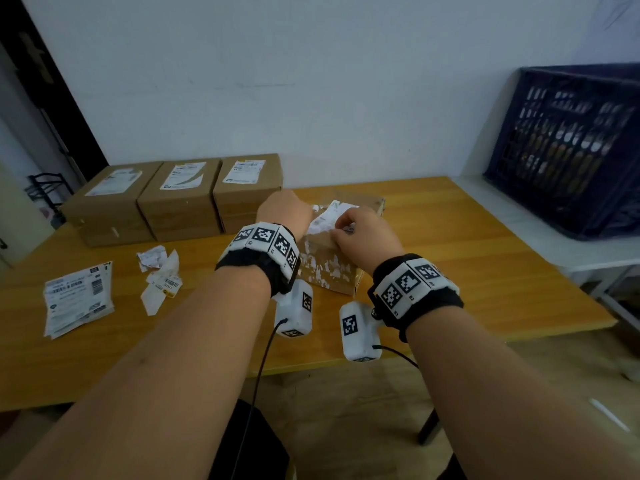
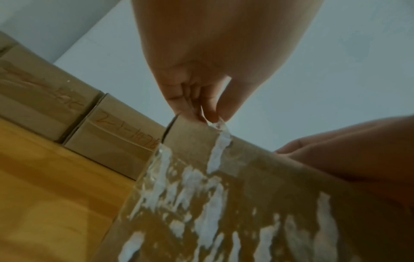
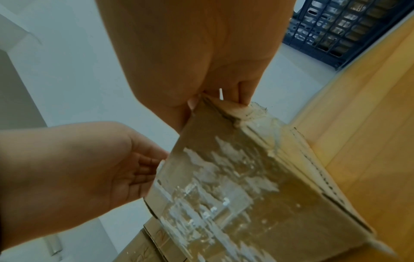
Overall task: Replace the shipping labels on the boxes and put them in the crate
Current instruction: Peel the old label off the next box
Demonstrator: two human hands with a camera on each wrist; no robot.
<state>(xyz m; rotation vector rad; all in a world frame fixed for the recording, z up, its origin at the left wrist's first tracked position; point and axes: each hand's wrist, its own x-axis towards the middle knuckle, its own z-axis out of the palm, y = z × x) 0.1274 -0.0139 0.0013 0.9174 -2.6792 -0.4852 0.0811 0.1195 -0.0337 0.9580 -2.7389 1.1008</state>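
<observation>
Both bare forearms wear black wristbands (image 1: 263, 268) tiled with white black-patterned markers, plus cabled white camera units (image 1: 294, 308).
</observation>
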